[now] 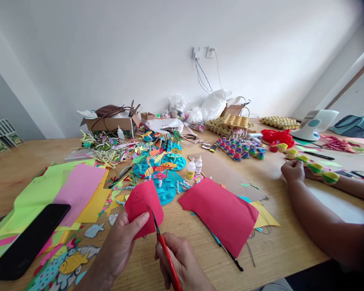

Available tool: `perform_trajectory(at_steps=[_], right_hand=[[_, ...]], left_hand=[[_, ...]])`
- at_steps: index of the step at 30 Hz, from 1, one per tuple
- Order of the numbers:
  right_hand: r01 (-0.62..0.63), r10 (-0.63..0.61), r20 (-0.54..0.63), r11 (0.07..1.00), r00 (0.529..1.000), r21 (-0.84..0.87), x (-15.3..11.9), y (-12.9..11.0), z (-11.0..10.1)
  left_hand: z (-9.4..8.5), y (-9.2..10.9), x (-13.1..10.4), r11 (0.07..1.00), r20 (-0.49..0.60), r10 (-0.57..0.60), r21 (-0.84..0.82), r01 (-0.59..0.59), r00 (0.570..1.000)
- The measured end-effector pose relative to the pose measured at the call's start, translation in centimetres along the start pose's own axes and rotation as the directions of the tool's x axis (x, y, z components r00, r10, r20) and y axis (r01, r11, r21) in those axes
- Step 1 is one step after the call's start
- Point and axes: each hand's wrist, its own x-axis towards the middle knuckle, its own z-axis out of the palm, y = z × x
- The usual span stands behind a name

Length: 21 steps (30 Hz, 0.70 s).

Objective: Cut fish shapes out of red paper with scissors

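My left hand (123, 238) pinches a small piece of red paper (142, 200) by its lower left, thumb on top. Faint drawn lines show on that paper. My right hand (178, 258) is wrapped round the red handle of the scissors (166, 252), whose dark blades lie against the lower right part of the paper. A larger red sheet (221, 214) rests on the table to the right, over a yellow sheet (265, 214) and some pens. Cut-out paper fish (74, 262) lie at the lower left.
A black phone (27, 242) lies on coloured sheets at the left. Glue bottles (190, 169) and a blue piece with paper fish (166, 188) stand ahead. At the right, another person's hands hold a painted egg-carton strip (314, 165). Egg trays (229, 124) sit further back.
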Motion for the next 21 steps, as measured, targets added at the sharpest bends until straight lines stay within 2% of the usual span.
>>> perform_trajectory(at_steps=[10,14,18,21], right_hand=[[0.028,-0.028,0.012,0.999,1.0,-0.03,-0.04,-0.36,-0.13],[0.094,-0.094,0.0,0.988,0.996,-0.122,-0.08,0.13,-0.42],[0.132,-0.133,0.013,0.966,0.991,-0.222,-0.23,-0.21,-0.77],[0.116,-0.114,0.022,0.962,0.993,-0.247,-0.39,-0.77,-0.93]], left_hand=[[-0.24,0.54,-0.49,0.996,0.102,-0.094,-0.002,0.095,0.99],[-0.47,0.39,-0.46,0.995,0.127,-0.103,0.0,0.104,0.987],[-0.52,0.34,-0.41,0.994,0.111,-0.108,0.002,0.109,0.988],[-0.53,0.32,-0.46,0.998,0.064,-0.054,0.031,0.052,0.997]])
